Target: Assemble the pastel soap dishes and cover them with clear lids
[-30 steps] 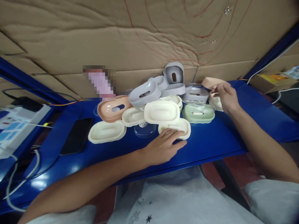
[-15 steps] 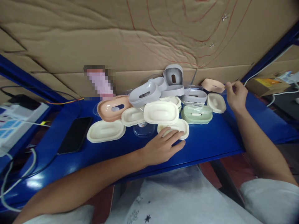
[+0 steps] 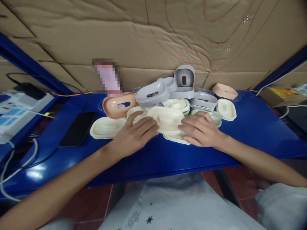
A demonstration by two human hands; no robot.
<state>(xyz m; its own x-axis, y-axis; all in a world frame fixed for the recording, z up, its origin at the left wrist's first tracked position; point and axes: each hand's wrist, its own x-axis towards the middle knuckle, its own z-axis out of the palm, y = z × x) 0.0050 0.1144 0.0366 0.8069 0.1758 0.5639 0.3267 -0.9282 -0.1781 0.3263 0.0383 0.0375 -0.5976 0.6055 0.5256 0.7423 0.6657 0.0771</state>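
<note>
Tray (image 3: 168,118) of pale cream, shallow and round-cornered, lies between our two sets of fingers, and we judge it light enough for fingertips alone. Its thin moulded walls look fairly stiff, though they may flex under a hard squeeze; the smooth surface could slip, yet it hardly seems fragile. We would take it by the rounded short ends, close to the rim. Our left hand (image 3: 135,132) has its fingers curled on one end and our right hand (image 3: 202,130) on the other, so we hold it from both sides, our thumbs too blurred to place. Nearer us than the right fingertips shows a lower cream dish (image 3: 174,138); past the right knuckles a green case (image 3: 217,121) peeks out, and a peach dish (image 3: 110,106) lies beyond the left fingers.
</note>
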